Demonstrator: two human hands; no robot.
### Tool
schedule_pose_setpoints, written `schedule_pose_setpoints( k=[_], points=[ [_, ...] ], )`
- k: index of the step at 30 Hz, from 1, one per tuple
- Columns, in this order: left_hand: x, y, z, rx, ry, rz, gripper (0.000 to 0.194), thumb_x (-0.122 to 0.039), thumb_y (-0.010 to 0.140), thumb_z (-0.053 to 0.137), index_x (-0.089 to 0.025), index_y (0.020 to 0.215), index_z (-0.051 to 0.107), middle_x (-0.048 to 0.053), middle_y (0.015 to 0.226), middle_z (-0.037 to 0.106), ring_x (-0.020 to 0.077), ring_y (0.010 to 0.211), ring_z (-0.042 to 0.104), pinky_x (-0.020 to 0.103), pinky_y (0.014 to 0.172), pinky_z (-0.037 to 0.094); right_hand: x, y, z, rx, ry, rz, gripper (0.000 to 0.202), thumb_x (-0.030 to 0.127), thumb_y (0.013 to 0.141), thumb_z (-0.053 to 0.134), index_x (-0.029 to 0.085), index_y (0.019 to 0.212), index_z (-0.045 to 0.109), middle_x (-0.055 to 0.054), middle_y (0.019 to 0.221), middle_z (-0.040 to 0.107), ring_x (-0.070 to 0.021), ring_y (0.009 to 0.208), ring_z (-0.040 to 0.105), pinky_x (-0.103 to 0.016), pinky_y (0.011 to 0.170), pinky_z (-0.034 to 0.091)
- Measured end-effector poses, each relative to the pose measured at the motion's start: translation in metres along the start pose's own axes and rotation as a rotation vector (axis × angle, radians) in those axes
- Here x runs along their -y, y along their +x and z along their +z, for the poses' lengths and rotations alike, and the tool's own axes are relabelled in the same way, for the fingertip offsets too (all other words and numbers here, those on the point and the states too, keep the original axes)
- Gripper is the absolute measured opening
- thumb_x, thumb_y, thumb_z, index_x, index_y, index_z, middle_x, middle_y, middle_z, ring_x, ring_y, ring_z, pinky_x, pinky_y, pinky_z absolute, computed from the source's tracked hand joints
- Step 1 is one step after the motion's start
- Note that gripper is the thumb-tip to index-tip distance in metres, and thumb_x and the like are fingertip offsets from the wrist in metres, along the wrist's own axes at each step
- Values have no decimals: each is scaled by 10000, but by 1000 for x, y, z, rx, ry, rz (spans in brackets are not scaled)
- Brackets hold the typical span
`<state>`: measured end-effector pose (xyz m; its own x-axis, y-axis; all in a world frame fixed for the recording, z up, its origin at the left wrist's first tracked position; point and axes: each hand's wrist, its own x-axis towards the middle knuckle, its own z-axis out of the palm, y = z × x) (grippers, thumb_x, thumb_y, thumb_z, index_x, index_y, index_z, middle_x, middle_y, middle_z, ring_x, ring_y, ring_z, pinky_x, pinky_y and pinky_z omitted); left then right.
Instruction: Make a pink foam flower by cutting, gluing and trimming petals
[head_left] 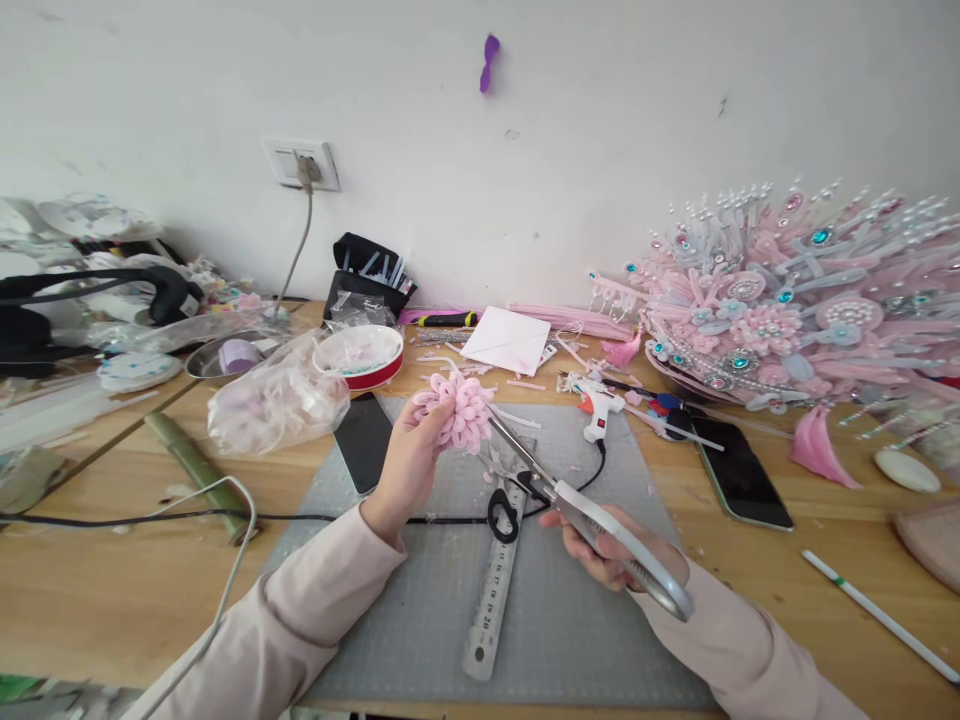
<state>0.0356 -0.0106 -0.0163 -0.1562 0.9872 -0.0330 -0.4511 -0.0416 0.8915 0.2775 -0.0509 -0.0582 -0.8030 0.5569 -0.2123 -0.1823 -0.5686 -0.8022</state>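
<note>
My left hand (409, 465) is closed on a fluffy pink flower (459, 412) made of many small loops, holding it up over the cutting mat. My right hand (619, 550) grips a pair of scissors (581, 505) with grey-white handles. Their long metal blades point up and left, and the tips reach the flower's right side; whether they touch it I cannot tell. Below the flower, small black-handled scissors (504, 512) lie across a steel ruler (491, 610) on the grey cutting mat (405, 620).
A white glue gun (600, 410) lies on the mat's far right. Phones (362, 440) (742, 470) lie either side. A large pink beaded headdress (772, 300) fills the back right. At left are a plastic bag (277, 395), a red-rimmed tub (375, 375) and a bamboo piece (196, 475). A black cable crosses the mat.
</note>
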Motion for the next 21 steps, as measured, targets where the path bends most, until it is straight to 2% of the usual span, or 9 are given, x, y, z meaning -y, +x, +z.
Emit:
schedule_pose_setpoints(
  k=[7,15,21],
  points=[
    [2,-2,0,-2,78,34,184,-287,681,665,-171,800,584,-12,739,614,99,636,560,188,552,418,1,-1,1,-24,-57,-28,548,452,587,754,197,1054,622,65,646,434,31,322,257,-104,264,180],
    [-1,-3,0,9,95,-4,167,-277,676,673,-177,783,594,-24,727,631,95,627,567,192,572,416,-5,0,-5,-6,-82,-34,534,457,596,748,202,1047,619,64,660,433,39,324,272,-98,268,196],
    [-2,-4,0,39,101,-33,181,-298,667,678,-175,772,597,-17,732,648,111,640,587,201,573,420,-4,-1,-4,-52,-97,-6,528,426,596,746,197,1052,612,69,641,448,30,323,253,-114,268,180]
  ],
)
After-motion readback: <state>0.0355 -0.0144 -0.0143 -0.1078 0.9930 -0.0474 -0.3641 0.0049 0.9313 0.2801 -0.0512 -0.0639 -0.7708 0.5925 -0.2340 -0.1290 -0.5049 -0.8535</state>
